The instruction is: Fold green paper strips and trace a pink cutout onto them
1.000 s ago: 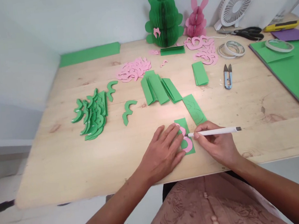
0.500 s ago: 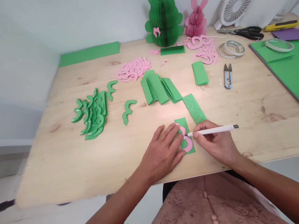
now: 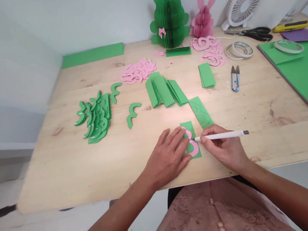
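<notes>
My left hand lies flat with fingers stretched out, pressing a pink wavy paper shape onto a small green paper rectangle. The left fingers cover part of both. In my right hand is a white pen, held in a pinch. Its tip points left at the notch between the two curves of the pink shape; whether it touches the paper I cannot tell. Just beyond the right hand, a green paper strip carries drawn curved outlines.
Folded green papers lie beyond my hands. Cut green wavy pieces are piled left, pink cutouts farther back. Thread snips, tape rolls, scissors and a fan stand right. A green honeycomb paper figure stands behind.
The pen and my right hand have shifted slightly right, and the pen tip has moved a little away from the pink shape's edge. My left hand stays in place.
</notes>
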`<action>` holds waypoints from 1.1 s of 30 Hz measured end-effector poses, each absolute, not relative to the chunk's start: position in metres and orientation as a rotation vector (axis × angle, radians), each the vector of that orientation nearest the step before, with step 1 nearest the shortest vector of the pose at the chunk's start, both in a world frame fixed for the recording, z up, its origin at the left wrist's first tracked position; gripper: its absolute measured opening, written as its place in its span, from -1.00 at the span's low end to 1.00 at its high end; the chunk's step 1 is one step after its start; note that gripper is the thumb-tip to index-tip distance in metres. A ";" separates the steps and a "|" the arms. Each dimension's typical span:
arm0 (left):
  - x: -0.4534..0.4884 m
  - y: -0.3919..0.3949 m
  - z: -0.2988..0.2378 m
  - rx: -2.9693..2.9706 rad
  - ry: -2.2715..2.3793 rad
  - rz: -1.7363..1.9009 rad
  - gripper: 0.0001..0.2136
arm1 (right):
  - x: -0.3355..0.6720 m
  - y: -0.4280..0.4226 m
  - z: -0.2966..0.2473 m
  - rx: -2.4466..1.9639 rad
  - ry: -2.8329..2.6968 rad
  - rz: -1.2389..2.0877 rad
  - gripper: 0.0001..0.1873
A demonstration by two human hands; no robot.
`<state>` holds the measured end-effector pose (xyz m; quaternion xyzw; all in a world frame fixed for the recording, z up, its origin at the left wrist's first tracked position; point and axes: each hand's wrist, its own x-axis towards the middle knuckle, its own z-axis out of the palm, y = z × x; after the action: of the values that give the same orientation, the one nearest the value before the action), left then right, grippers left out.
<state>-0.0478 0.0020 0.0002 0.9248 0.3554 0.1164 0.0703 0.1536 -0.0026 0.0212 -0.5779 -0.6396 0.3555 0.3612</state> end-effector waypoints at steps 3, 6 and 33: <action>-0.047 0.002 0.001 2.777 1.069 0.353 -0.66 | 0.154 -0.004 0.021 -1.496 -1.641 0.919 -0.92; -0.048 0.002 0.002 2.774 1.064 0.358 -0.67 | 0.155 -0.005 0.021 -1.509 -1.626 0.938 -0.91; -0.047 0.003 0.006 2.772 1.051 0.360 -0.76 | 0.160 -0.011 0.018 -1.530 -1.637 0.902 -0.90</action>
<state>-0.0471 0.0034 0.0060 0.9255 0.3508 0.1203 0.0773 0.1598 -0.0112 0.0184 -0.5920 -0.6334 0.3493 0.3553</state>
